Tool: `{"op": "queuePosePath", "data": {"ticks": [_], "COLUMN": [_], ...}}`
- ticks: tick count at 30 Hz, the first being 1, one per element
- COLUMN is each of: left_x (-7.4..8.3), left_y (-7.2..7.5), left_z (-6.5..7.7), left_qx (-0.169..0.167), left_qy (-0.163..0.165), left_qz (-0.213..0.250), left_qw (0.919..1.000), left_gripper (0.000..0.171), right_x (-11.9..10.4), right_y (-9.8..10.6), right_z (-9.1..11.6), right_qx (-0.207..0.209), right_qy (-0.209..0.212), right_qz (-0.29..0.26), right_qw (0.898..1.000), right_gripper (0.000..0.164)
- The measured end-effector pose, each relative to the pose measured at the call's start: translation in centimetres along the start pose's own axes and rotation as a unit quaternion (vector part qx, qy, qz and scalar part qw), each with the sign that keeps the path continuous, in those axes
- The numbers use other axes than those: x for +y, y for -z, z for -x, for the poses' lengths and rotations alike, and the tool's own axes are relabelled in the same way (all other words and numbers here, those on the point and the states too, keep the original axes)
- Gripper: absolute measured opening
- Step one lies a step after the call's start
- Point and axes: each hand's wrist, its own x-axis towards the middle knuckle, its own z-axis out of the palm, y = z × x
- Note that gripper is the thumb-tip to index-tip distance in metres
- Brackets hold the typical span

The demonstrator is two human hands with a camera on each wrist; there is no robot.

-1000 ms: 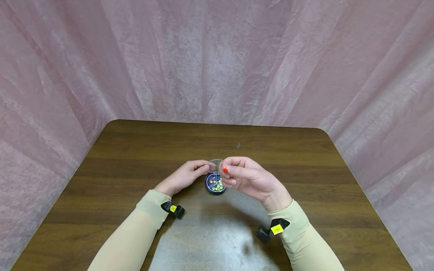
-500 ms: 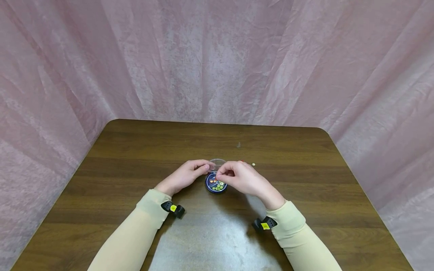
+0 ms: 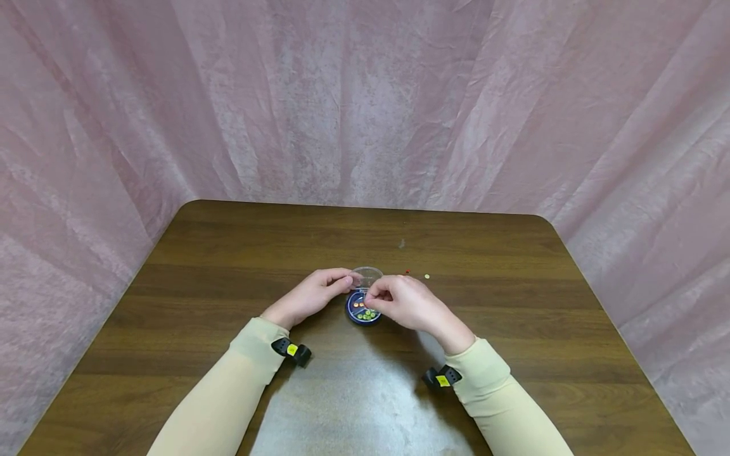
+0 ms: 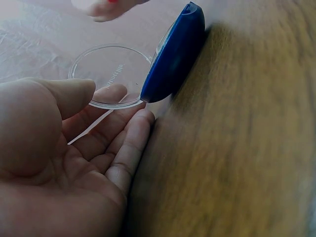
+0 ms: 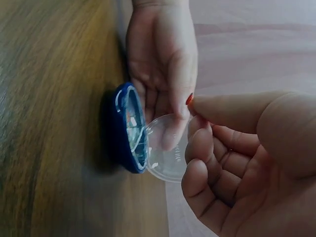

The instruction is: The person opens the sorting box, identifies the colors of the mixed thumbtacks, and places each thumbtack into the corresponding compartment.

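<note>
A round blue pill case [image 3: 365,322] stands on the table, its clear lid [image 3: 368,273] swung up on the far side. My left hand [image 3: 312,294] pinches the lid's edge between thumb and fingers, as the left wrist view shows at the clear lid [image 4: 116,61]. Orange pieces [image 3: 358,304] and several yellow-green pieces [image 3: 367,316] lie in separate compartments. My right hand [image 3: 413,303] is over the case's right side and hides part of it. Between its thumb and index fingertip it pinches a small red disc [image 5: 189,98].
Beyond my right hand, a tiny red piece [image 3: 407,272] and a pale yellow piece [image 3: 427,276] lie on the wooden table [image 3: 256,247]. A small whitish speck [image 3: 402,243] is farther back. Pink curtains [image 3: 365,114] hang behind the table.
My right hand has turned over and come down from in front of the case to close over its compartments, holding the red disc. Loose pieces behind it now show. My left hand stays put.
</note>
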Motion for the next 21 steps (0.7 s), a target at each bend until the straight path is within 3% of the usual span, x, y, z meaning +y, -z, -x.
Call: {"op": "queuePosePath", "data": {"ticks": [4,21], "left_x": [-0.05,0.24], "left_y": [-0.01,0.00], "left_z": [-0.02,0.13], "left_qx": [-0.001,-0.002], "left_qy": [0.003,0.011], "left_qz": [0.004,0.010], "left_qw": [1.0000,0.9999], "left_gripper": [0.035,0.037], "right_x": [0.14,0.65], "right_y": [-0.24,-0.79], "right_z": [-0.11,-0.24], "right_qx": [-0.002,0.017], "right_qy": [-0.003,-0.015], "right_qz": [0.026,0.052], "right_qw": [1.000,0.998], "right_gripper": [0.008,0.010]}}
